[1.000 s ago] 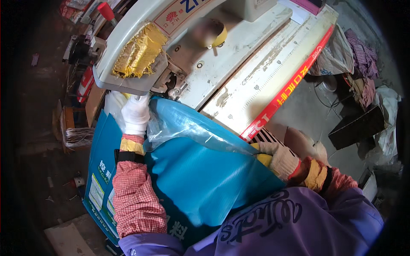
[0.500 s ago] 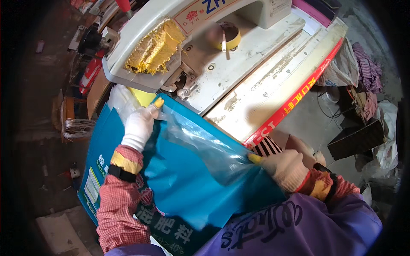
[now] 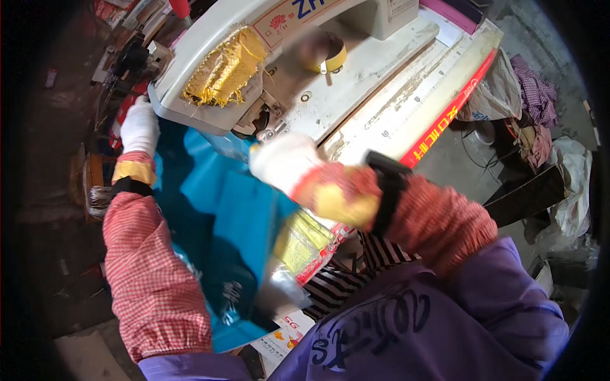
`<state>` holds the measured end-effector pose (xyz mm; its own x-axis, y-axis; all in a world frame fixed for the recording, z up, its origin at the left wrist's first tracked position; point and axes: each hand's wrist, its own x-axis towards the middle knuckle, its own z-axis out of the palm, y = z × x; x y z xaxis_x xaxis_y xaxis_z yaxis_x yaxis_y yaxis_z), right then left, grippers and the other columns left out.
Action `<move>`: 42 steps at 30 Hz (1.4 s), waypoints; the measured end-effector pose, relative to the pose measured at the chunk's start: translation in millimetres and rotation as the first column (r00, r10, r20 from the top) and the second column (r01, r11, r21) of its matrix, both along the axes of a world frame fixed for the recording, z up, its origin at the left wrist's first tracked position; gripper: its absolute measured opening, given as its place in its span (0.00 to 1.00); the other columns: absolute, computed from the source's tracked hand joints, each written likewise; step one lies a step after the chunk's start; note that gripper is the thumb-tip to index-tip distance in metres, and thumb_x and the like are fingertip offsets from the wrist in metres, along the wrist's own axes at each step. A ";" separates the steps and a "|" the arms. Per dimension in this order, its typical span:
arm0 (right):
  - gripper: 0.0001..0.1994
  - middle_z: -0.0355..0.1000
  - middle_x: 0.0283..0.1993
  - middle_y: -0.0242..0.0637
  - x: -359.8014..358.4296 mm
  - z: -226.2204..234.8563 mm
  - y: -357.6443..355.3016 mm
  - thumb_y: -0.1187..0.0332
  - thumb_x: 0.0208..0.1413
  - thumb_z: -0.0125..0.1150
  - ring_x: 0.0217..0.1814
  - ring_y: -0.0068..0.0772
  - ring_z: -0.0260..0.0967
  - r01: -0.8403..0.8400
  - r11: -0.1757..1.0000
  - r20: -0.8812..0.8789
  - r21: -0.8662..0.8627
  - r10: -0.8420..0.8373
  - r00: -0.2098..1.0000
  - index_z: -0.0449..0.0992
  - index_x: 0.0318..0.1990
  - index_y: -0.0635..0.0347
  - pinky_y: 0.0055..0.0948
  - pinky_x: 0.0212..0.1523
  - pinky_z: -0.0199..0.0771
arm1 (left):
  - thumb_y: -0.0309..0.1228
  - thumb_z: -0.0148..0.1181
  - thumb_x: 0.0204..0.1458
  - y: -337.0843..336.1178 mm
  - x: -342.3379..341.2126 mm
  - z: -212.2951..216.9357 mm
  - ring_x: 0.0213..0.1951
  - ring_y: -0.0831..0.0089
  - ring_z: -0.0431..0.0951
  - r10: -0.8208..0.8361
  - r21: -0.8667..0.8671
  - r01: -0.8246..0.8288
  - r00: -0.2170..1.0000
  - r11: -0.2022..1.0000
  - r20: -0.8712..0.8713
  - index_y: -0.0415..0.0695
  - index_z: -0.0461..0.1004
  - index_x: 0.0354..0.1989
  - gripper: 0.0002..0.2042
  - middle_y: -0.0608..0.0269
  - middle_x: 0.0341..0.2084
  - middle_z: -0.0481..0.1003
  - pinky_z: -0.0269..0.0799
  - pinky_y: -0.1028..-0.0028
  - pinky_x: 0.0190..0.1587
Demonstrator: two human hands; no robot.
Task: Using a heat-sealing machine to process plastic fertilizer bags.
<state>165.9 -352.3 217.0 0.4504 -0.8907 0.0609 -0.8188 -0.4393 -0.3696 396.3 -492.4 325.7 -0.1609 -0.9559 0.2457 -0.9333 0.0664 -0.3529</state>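
We see the blue sack [image 3: 235,216] lying below the sewing machine [image 3: 267,70], toward six o'clock. Our left hand [image 3: 140,126], gloved white, grips its edge at nine o'clock, fingers curled shut on it. Our right hand [image 3: 284,162] is blurred at the sack's top; we cannot tell how its fingers stand.

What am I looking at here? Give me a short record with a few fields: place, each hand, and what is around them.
Place: a worn white sewing machine on a workbench
Left hand: white glove, at the far edge of the blue bag, left of the machine head
Right hand: white glove, blurred, on the bag just below the machine head
Bag: blue woven sack with a clear inner liner, lying toward the person's lap
Nearby: frayed yellow cloth on the machine; red strip along the bench edge
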 end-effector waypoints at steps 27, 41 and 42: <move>0.14 0.76 0.35 0.39 0.7 -54.1 -75.5 0.61 0.39 0.62 0.37 0.41 0.74 -0.283 0.953 -0.040 -0.107 0.280 0.959 0.77 0.33 0.58 0.36 0.36 0.72 | 0.18 0.52 0.44 168.4 -249.2 70.1 0.19 0.80 0.66 0.252 0.920 0.102 0.945 0.378 -0.208 0.40 0.65 0.51 0.22 0.69 0.16 0.62 0.64 0.77 0.23; 0.11 0.76 0.32 0.37 -16.0 -43.3 -83.9 0.61 0.36 0.64 0.33 0.43 0.73 -0.639 0.690 0.084 -0.341 0.699 0.710 0.79 0.30 0.52 0.39 0.32 0.73 | 0.34 0.56 0.49 166.8 -246.5 78.8 0.26 0.56 0.75 -0.082 0.893 0.204 0.979 0.400 -0.186 0.37 0.75 0.31 0.12 0.50 0.21 0.74 0.71 0.65 0.34; 0.11 0.76 0.32 0.37 -18.1 -39.2 -80.4 0.61 0.36 0.64 0.33 0.43 0.73 -0.616 0.675 0.111 -0.406 0.706 0.700 0.79 0.30 0.52 0.39 0.32 0.73 | 0.43 0.56 0.49 172.3 -245.1 77.6 0.27 0.55 0.75 -0.114 0.995 -0.046 0.992 0.093 0.057 0.36 0.76 0.28 0.18 0.49 0.20 0.74 0.71 0.64 0.34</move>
